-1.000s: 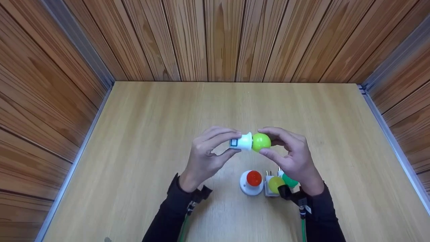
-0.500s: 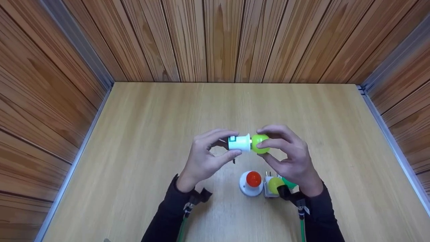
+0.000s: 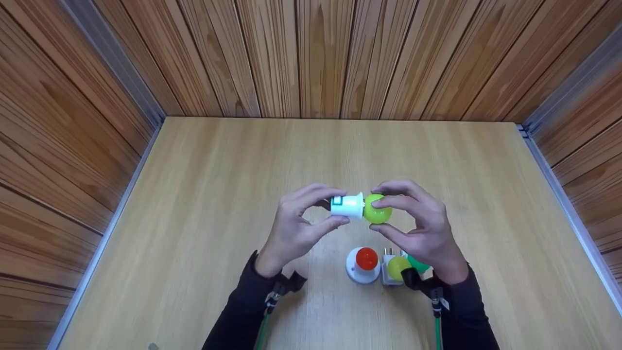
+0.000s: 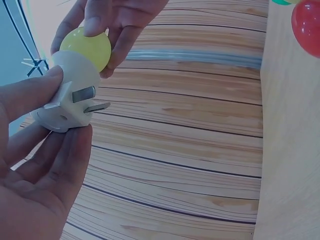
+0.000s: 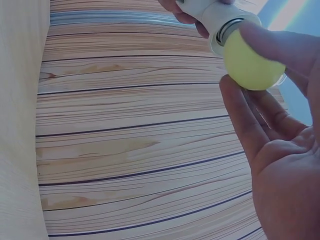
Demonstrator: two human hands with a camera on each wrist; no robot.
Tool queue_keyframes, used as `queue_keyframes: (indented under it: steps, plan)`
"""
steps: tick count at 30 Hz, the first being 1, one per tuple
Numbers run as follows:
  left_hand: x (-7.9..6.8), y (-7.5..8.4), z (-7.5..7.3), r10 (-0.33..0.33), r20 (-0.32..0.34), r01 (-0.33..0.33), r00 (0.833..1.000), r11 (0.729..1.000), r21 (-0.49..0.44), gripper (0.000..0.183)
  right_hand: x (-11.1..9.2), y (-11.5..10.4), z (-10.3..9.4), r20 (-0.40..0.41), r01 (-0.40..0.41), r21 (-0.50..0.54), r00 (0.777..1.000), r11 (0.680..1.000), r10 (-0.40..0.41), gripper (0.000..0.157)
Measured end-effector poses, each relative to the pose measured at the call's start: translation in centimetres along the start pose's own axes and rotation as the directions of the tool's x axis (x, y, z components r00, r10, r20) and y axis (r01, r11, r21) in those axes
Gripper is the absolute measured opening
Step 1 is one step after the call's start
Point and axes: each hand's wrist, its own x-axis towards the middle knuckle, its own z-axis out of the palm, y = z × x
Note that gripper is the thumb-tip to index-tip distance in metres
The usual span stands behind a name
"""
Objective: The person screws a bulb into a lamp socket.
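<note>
My left hand (image 3: 296, 223) holds a white plug-in lamp socket (image 3: 347, 206) between thumb and fingers, above the table. Two flat metal prongs (image 4: 95, 100) stick out of the socket in the left wrist view. With thumb and fingers, my right hand (image 3: 420, 223) pinches a yellow-green round light bulb (image 3: 378, 212). The bulb's base sits at the socket's open end, and a little of its metal thread (image 5: 231, 31) shows at the rim in the right wrist view. Bulb and socket lie in one line, roughly level.
Below the hands on the table (image 3: 233, 160), a red bulb (image 3: 367, 258) stands in a round white base (image 3: 362, 276). Right of it are a yellow bulb (image 3: 398, 267) on a white plug-in holder and a green bulb (image 3: 418, 263), partly hidden by my right wrist. Wood-panelled walls (image 3: 320, 58) surround the table.
The socket has turned slightly in my left hand, its label shifting upward. My right fingers have changed their hold, one now lying across the bulb's near side. A narrow gap shows between bulb and socket.
</note>
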Motion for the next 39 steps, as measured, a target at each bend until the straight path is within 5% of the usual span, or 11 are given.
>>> queue_keyframes:
  steps: [7, 31, 35, 39]
  plan:
    - [0.08, 0.06, 0.06, 0.046, -0.009, -0.045, 0.999, 0.999, 0.029, 0.037, 0.18, 0.01, -0.20, 0.004, -0.002, 0.047, 1.000, 0.999, 0.002, 0.034]
    - [0.09, -0.06, 0.19, 0.165, -0.037, -0.157, 0.986, 0.975, 0.159, 0.036, -0.19, -0.48, -0.26, 0.040, -0.207, 0.192, 0.978, 0.959, 0.203, 0.054]
    - [0.05, -0.03, 0.20, 0.163, -0.043, -0.155, 0.986, 0.976, 0.153, 0.035, -0.23, -0.44, -0.27, 0.043, -0.192, 0.191, 0.981, 0.963, 0.187, 0.052]
    - [0.01, -0.02, 0.20, 0.146, -0.048, -0.139, 0.988, 0.982, 0.124, 0.037, -0.12, -0.27, -0.20, 0.025, -0.091, 0.164, 0.996, 0.982, 0.088, 0.050]
